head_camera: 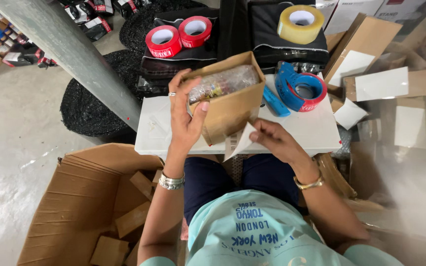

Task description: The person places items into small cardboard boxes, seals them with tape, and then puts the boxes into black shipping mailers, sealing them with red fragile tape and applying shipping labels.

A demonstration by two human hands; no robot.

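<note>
Looking down, we see our left hand (186, 116) wrapped around the left side of a small brown box (230, 101), fingers curled over its open top edge and the thumb pressed flat on its front face. The box is held tilted above the white worktop (311, 130), and a clear plastic-wrapped item (223, 83) lies inside it. Our right hand (274, 140) sits just below the box's lower right corner, its fingers pinching a white label (240, 143) whose upper tip touches the box.

Behind the box on the worktop we find a blue tape dispenser (299, 88) loaded with a red roll, and a blue stick-shaped tool (274, 101) beside it. Two red tape rolls (178, 35) and one yellowish roll (300, 22) rest on black bundles further back. At our lower left, a large open carton (82, 207) holds several small flat brown boxes. White label sheets (380, 83) lie on cardboard to the right.
</note>
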